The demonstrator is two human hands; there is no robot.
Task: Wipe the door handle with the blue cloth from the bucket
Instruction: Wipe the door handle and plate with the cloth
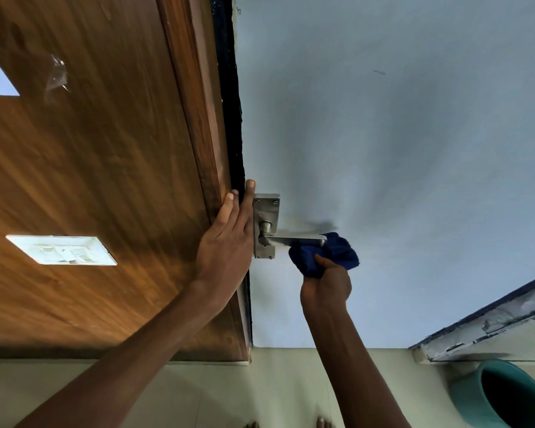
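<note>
We hold the blue cloth (325, 251) bunched in our right hand (326, 287), the grip closed tight around the wad, and it presses against the outer end of the door handle (294, 240) from about five o'clock. The cloth looks soft, light and limp, so we judge it best held as a thick bundle that folds around the lever rather than by a loose corner. The handle is a brushed metal lever on a rectangular plate fixed near the edge of the pale blue door (414, 149); it looks stiff and smooth, probably slippery if damp. Our left hand (226, 242) lies flat at nine o'clock of the plate, fingers spread straight along the door's edge, holding nothing. The teal bucket (501, 393) stands on the floor at four o'clock, well apart.
</note>
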